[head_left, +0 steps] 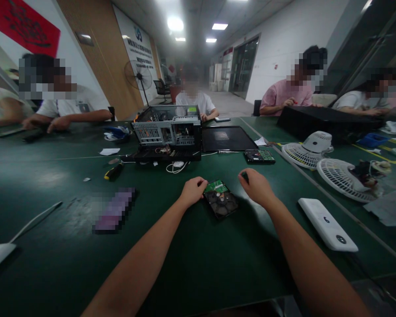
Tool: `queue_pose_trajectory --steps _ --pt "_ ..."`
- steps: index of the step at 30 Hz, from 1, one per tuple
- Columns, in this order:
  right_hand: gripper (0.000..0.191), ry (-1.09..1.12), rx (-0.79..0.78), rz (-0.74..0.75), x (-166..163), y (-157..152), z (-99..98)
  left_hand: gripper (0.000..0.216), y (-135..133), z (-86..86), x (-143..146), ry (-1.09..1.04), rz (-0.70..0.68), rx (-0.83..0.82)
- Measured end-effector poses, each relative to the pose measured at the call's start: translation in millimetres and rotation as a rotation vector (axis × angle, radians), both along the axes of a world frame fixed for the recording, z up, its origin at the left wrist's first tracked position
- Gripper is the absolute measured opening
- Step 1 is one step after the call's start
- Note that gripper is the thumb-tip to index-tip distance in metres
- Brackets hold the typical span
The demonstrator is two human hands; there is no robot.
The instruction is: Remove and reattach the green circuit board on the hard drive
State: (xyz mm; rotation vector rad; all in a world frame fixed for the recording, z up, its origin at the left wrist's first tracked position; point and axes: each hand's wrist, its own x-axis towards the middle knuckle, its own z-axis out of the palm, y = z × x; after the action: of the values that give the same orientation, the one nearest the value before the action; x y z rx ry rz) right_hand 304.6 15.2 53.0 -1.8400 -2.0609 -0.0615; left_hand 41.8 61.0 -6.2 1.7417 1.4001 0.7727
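On the green table [198, 273], hard drive [221, 202] sits board side up; left hand [194, 189] pinches its edge, right hand [255, 187] curls nearby, any grasp unclear. Looks like a drive-handling step; next move seems to need a steady left hold.

The one view comes from the wearer's head, above the near side of the bench [214, 264], facing forward and down across it. The forearms [153, 246] enter close by at the bottom edge; the left hand [193, 190] and right hand [255, 187] fall near mid-frame. It reaches wide, up to the ceiling lights [175, 23].
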Motion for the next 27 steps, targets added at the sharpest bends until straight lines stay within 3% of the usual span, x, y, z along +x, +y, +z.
queue_pose_trajectory --steps 4,9,18,27 --pt "0.028 -0.079 -0.084 -0.181 33.8 11.3 -9.6 0.03 1.4 0.2 -0.1 0.001 0.009 -0.024" --pt "0.03 -0.119 -0.157 -0.329 49.5 38.0 -21.5 0.029 2.3 -0.5 0.6 0.008 0.015 -0.017" --pt "0.027 -0.104 -0.182 -0.367 57.7 95.1 -29.4 0.027 3.5 -2.3 -0.4 -0.001 0.008 0.004" --pt "0.036 -0.054 -0.083 -0.49 78.4 81.4 -25.7 0.028 2.3 -2.0 -0.9 -0.003 0.006 0.002"
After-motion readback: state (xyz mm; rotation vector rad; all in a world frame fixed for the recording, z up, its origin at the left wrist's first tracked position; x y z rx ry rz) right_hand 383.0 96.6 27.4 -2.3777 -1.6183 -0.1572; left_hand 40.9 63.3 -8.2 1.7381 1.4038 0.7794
